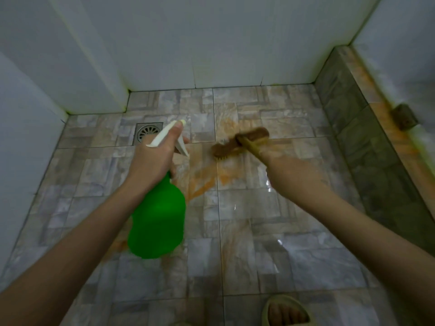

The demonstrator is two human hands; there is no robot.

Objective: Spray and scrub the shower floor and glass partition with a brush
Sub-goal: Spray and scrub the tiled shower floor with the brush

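While the shower floor (247,231) shows wet sheen in the middle w/ orange grime streaked near centre, scrubbing looks partly done; edges and the right curb (367,128) are orange-stained, glass partition not clearly in view, prob. untouched. Green spray bottle (157,217) hangs over the floor, left hand (153,158) grip closed round its neck/trigger. Right hand (282,165), blurred, grip wrapped on the brush (240,143) handle, bristles on tile beside the drain (148,132).

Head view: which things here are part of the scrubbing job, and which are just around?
In use: green plastic spray bottle in left hand; brown bristle brush in right hand; stained tile floor.
Bystanders: round metal drain; rusty hinge; slipper.
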